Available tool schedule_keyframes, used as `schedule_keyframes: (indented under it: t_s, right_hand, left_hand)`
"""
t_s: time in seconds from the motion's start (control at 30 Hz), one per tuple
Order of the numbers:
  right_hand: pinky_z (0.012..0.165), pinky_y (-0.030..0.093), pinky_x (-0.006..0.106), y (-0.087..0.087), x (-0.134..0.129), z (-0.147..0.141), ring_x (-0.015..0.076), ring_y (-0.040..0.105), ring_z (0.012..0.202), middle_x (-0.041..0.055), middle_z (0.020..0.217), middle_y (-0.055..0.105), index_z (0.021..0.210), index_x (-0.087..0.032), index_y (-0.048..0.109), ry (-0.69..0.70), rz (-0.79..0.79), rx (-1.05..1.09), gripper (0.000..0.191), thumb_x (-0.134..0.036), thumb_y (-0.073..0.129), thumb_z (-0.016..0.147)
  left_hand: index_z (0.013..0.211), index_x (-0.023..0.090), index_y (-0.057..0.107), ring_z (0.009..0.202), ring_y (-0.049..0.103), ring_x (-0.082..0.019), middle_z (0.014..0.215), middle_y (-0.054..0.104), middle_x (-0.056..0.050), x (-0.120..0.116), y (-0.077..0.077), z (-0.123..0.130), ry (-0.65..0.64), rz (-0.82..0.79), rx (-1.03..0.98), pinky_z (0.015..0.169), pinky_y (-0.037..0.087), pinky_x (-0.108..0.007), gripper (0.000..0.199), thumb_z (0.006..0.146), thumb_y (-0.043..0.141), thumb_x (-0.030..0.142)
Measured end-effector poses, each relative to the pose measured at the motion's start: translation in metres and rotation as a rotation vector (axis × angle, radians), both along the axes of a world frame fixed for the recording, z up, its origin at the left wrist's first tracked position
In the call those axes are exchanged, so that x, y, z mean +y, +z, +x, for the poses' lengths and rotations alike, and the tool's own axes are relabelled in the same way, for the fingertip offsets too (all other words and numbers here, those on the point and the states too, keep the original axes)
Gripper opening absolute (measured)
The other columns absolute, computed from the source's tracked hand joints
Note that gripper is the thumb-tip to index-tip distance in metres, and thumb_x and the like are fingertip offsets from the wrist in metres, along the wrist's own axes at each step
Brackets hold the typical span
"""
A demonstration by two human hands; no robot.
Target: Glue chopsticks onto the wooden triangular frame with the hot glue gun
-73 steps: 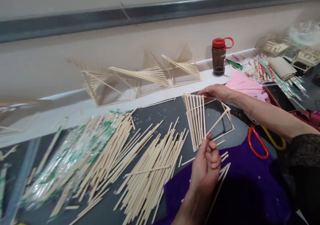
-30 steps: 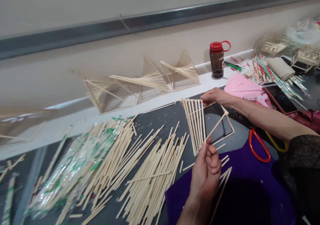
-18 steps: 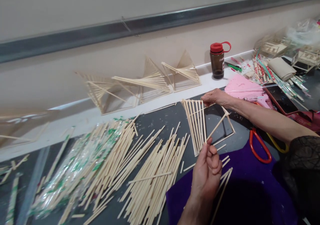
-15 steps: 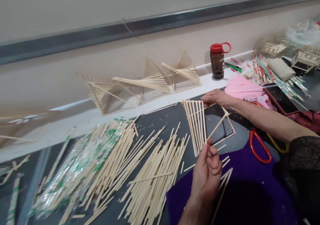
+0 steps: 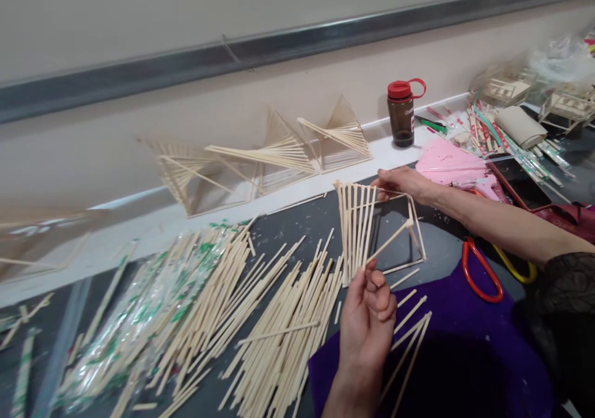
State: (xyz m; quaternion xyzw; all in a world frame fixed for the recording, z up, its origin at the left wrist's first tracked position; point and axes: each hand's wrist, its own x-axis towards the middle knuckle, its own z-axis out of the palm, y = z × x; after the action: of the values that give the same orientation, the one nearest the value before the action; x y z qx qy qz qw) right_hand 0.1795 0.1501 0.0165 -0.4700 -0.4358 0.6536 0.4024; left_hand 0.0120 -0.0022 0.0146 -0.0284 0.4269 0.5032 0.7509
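Left hand, palm up: thumb and fingertip pinch the lower end of a stick on a pale wooden-stick frame with a fanned row of slats. The exact joint sits behind those fingertips; remaining fingers curl loosely.

Right hand at the frame's upper rail, rail passing by its fingers. Some fingertips hidden; cannot tell whether they pinch or merely steady.

Frame is tilted, above the dark grey tabletop, right of a loose pile of pale bare sticks. Whether its lower corners touch the surface: unclear.

Deep purple sheet near the left wrist, partly in dark shadow. Red loop handle beside a yellow loop handle; blades not made out. Brown translucent bottle with red lid behind, lettering too small to read. Black sleeve cut off at right edge.
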Motion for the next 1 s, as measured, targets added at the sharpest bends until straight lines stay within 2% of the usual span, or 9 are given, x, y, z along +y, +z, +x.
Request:
schedule_keyframes:
  t_s: [0.23,0.43,0.8,1.0]
  right_hand:
    - [0.064,0.049,0.021,0.005,-0.021,0.003,0.0087,0.061,0.059,0.0034,0.065,0.069,0.074,-0.014,0.071,0.063,0.022,-0.010,0.025,-0.013,0.051,0.090]
    - [0.065,0.049,0.022,0.003,-0.034,0.015,0.0095,0.063,0.061,0.0028,0.069,0.071,0.085,-0.015,0.074,0.084,0.004,0.093,0.021,-0.016,0.053,0.086]
    - [0.067,0.047,0.022,0.015,-0.054,0.029,0.0087,0.061,0.061,0.0012,0.067,0.069,0.080,-0.015,0.070,0.088,-0.046,0.178,0.020,-0.016,0.053,0.091]
    - [0.066,0.046,0.021,0.008,-0.051,0.032,0.0078,0.060,0.061,0.0010,0.068,0.069,0.079,-0.015,0.071,0.088,-0.002,0.168,0.023,-0.013,0.052,0.091]
  left_hand:
    - [0.078,0.010,0.059,0.033,0.039,-0.004,0.051,0.046,0.004,0.011,0.000,-0.020,0.059,0.070,-0.027,0.030,0.028,-0.013,0.048,0.104,0.021,0.025]
    - [0.075,0.010,0.060,0.031,0.040,-0.005,0.051,0.047,0.003,0.014,-0.001,-0.024,0.049,0.100,0.017,0.029,0.028,-0.015,0.052,0.103,0.019,0.026]
    - [0.077,0.008,0.063,0.030,0.039,-0.006,0.048,0.044,0.004,0.015,-0.005,-0.020,0.017,0.112,0.081,0.030,0.029,-0.017,0.051,0.103,0.022,0.026]
    - [0.084,0.010,0.062,0.035,0.040,-0.005,0.055,0.049,0.004,0.015,-0.011,-0.023,-0.055,0.205,0.009,0.034,0.030,-0.016,0.037,0.101,0.033,0.026]
